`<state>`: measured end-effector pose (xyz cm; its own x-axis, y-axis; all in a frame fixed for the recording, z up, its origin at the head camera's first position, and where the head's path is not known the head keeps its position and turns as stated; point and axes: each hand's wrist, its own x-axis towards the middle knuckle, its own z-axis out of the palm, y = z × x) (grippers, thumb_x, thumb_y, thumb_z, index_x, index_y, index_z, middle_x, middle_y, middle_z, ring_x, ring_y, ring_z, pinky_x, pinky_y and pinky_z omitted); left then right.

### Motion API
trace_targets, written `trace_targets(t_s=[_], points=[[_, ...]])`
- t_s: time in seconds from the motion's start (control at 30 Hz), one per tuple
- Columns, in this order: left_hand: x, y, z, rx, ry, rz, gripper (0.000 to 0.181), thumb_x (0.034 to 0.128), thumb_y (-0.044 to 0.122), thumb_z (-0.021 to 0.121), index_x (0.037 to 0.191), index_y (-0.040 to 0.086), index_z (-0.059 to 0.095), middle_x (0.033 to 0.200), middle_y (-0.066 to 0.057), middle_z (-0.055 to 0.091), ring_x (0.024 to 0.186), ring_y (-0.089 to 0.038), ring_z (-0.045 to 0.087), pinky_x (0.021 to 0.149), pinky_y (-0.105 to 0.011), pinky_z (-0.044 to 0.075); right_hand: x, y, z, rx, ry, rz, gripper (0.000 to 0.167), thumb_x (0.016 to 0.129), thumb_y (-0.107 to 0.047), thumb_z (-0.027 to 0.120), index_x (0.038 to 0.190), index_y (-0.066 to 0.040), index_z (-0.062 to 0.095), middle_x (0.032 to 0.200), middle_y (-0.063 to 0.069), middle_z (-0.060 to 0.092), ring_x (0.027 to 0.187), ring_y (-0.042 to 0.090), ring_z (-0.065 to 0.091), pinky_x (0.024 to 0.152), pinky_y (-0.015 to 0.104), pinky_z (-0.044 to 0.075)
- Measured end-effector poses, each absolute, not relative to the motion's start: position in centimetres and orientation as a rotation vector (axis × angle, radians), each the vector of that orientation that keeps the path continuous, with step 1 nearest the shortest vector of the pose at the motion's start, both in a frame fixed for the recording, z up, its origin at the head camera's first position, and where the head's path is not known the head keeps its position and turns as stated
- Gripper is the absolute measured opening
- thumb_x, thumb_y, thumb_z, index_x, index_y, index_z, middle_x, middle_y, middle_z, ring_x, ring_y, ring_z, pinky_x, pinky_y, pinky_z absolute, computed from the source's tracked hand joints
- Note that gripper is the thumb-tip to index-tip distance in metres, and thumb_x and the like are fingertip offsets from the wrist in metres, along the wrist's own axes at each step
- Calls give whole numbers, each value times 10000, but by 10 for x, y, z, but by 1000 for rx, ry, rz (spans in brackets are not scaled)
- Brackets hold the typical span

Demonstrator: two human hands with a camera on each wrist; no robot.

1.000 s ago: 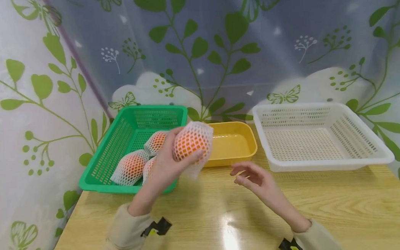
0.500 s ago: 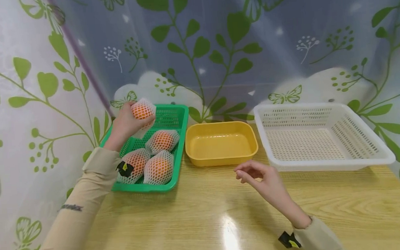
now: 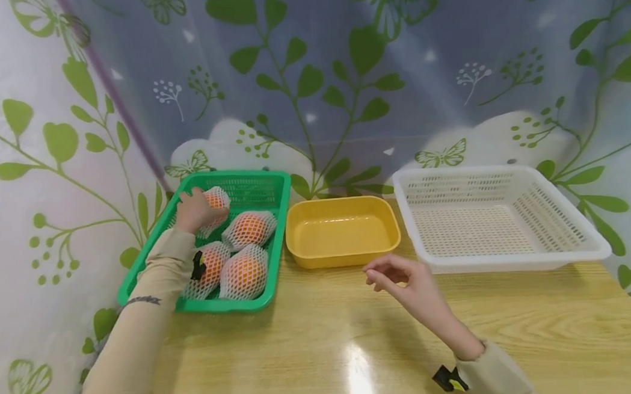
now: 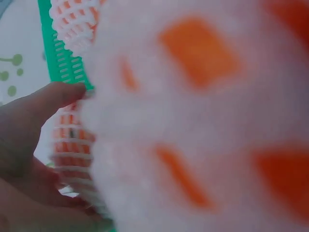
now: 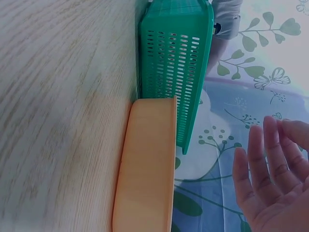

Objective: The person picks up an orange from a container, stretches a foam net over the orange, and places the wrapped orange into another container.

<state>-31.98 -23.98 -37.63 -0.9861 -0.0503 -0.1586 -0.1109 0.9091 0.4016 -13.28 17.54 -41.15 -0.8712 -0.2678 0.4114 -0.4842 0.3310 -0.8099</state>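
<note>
My left hand [image 3: 193, 212] is down inside the green basket [image 3: 274, 287], gripping an orange in a white foam net [image 3: 218, 198] at the back left. Three more netted oranges lie in the basket: one in the middle [image 3: 250, 228], one at the front [image 3: 244, 273], and one [image 3: 215, 264] partly behind my wrist. In the left wrist view, thumb and fingers sit round the held orange [image 4: 72, 145], while another netted orange [image 4: 140, 116], blurred and close to the lens, covers much of the picture. My right hand [image 3: 407, 282] hovers over the table with loosely curled fingers, holding nothing.
A yellow tub [image 3: 346, 258] with nothing in it stands right of the green basket. Farther right is a white basket [image 3: 514, 260], also without contents. All rest on a wooden table [image 3: 303, 354], with a leaf-patterned curtain [image 3: 344, 129] behind.
My left hand has carried the netted orange from in front of the yellow tub leftward, then down into the back left of the green basket. The right hand has barely moved.
</note>
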Motion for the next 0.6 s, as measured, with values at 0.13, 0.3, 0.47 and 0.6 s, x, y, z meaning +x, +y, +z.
trace_targets(t_s=[0.13,0.3,0.47,0.6], points=[[-322,-240,-378,-77,2823,471,971,996,411,564,1497,-231,35,1520,-481,172,1374,-607,278,1132,-629,320,-134,175,-411,698,-2386,1557,105,963,-53,679,1046,-88,734,879,20,742,711,149,691,661,306,598],[-322,-237,-370,0,2706,380,938,1017,423,516,1509,-217,38,1572,-420,124,1415,-557,267,1153,-587,325,-135,175,-408,704,-2393,1543,108,965,-50,675,1058,-58,730,887,27,746,713,137,690,659,326,601],[-317,-237,-357,46,2792,437,780,1044,369,482,1500,-203,210,1540,-412,246,1372,-562,343,1115,-621,356,-137,176,-407,687,-2401,1519,105,965,-55,679,1054,-64,734,886,22,746,714,120,685,652,307,595],[-313,-229,-343,93,2914,498,540,1077,273,386,1383,-167,455,1360,-384,497,1198,-524,524,1018,-601,446,-140,177,-406,675,-2395,1475,95,951,-47,697,1027,-71,748,885,23,749,704,137,691,639,320,601]])
